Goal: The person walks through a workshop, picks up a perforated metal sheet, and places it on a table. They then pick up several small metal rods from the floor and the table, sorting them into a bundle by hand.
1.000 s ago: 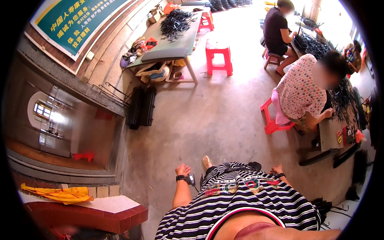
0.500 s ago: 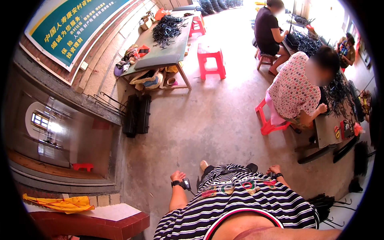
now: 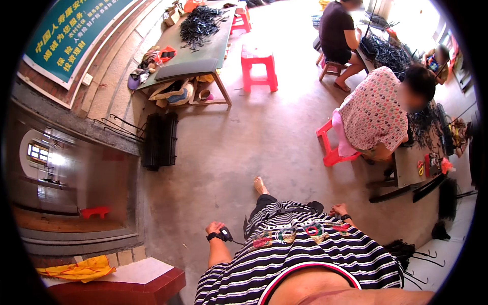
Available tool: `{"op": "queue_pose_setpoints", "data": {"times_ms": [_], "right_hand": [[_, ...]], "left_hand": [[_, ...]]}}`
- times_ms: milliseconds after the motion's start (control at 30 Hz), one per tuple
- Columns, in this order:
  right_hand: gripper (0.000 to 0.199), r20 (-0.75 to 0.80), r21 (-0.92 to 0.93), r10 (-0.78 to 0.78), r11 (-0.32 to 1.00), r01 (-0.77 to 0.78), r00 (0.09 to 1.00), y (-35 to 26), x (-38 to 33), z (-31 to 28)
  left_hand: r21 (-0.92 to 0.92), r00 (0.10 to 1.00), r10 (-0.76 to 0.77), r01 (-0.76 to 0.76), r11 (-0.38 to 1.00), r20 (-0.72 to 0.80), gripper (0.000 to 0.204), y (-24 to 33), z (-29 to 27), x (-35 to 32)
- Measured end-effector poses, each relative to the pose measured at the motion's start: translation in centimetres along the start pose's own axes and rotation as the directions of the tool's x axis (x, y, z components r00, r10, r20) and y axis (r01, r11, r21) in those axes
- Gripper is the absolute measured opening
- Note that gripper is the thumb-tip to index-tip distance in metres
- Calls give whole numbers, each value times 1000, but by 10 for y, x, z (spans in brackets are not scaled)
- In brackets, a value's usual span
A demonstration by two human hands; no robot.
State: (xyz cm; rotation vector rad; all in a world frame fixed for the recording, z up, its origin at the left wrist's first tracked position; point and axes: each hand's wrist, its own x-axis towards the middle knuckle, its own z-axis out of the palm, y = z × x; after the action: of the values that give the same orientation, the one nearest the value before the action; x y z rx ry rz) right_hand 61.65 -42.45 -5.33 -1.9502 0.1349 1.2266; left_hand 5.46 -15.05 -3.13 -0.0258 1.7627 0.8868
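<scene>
My left hand [image 3: 215, 227] hangs low beside my striped shirt, fingers loosely curled but apart, with nothing seen in it. A black strap circles that wrist, and a small dark device [image 3: 225, 233] with a cable sits next to it. On the other side, my right hand [image 3: 339, 209] hangs near my hip, also with a wrist strap. Its fingers are loose and partly turned from view, and no held thing shows. Neither hand touches any furniture. One foot [image 3: 261, 185] is out in front of me on the concrete floor.
A red stool [image 3: 260, 68] stands ahead, right of a table [image 3: 184, 71] bearing dark strips. Black crates [image 3: 159, 142] lean by the left wall. At right, co-workers sit along a worktable [image 3: 410, 165]. A red-tiled ledge [image 3: 152, 284] is near my left; hooked black rods [image 3: 406, 254] lie right.
My foot has come further forward, and both hands have swung slightly. The room has shifted left and up in view. The nearer seated person has bent lower over the worktable.
</scene>
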Motion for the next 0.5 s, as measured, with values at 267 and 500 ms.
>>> {"op": "queue_pose_setpoints", "data": {"times_ms": [267,500], "right_hand": [[13,-148,-89,19,996,-32,989,-67,16,-9],[20,-63,-61,-57,997,53,996,-174,44,84]], "left_hand": [[19,1000,15,-15,1000,1,32,93,102,25],[72,999,37,-39,997,33,42,178,188,76]]}}
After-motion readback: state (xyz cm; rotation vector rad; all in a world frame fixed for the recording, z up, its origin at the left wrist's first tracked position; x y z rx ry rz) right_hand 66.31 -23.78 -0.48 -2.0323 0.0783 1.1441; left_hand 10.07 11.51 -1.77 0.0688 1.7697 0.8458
